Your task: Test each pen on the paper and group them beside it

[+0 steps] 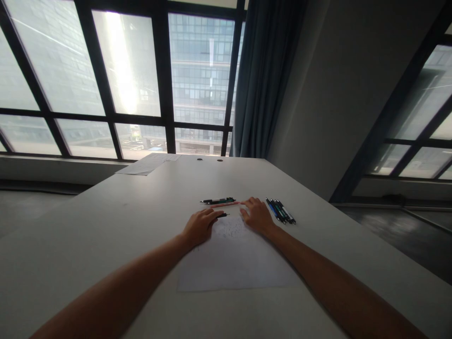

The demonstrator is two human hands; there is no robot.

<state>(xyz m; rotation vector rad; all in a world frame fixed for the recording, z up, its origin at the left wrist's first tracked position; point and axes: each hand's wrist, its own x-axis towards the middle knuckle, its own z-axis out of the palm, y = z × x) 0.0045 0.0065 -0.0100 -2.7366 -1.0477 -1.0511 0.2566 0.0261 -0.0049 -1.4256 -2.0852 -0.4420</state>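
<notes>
A sheet of white paper (236,266) with dark scribbled marks near its far edge lies between my forearms. My left hand (199,227) rests at the paper's left side, fingers closed around a dark pen (222,215) whose tip points right. My right hand (259,215) lies at the paper's far right corner with fingers apart. Its index fingertip is at the right end of a thin reddish stick (223,205); I cannot tell whether they touch. Just beyond the stick lie dark pens (217,201), side by side. Several pens (280,211) lie in a row right of my right hand.
The white table (141,263) stretches away toward tall black-framed windows (201,70). More paper sheets (144,165) lie at its far left corner. Two dark round table fittings (199,159) are near the far edge. A blue curtain (264,80) hangs behind.
</notes>
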